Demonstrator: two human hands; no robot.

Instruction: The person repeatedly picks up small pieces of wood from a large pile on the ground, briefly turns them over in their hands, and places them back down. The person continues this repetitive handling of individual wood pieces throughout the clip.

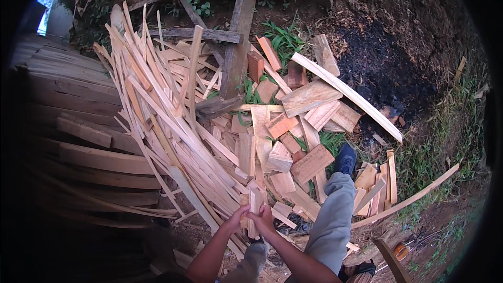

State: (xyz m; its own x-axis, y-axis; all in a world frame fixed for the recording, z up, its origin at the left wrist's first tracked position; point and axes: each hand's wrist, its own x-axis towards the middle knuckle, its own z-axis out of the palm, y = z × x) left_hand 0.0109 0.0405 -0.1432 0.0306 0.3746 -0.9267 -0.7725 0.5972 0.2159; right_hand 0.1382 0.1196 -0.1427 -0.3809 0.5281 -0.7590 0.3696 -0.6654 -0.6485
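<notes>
Low in the middle of the view, my two hands are close together on a few short wooden boards (255, 199). My left hand (237, 219) wraps round their left side. From the right, my right hand (264, 220) grips the same boards, its thumb lying across them. The boards stand lengthwise, pointing away from me; how many there are is hard to tell. Just beyond lies a loose heap of short wood offcuts (283, 126). Long thin wood strips (173, 126) are piled to the left of my hands.
Stacked planks (105, 160) fill the shaded left side. Dark wooden posts (238, 42) stand behind the heap. A charred black patch (382, 68) lies at the far right. My shoe (345, 158) is beside the offcuts, near a smaller wood pile (378, 188) and a long curved strip (408, 203).
</notes>
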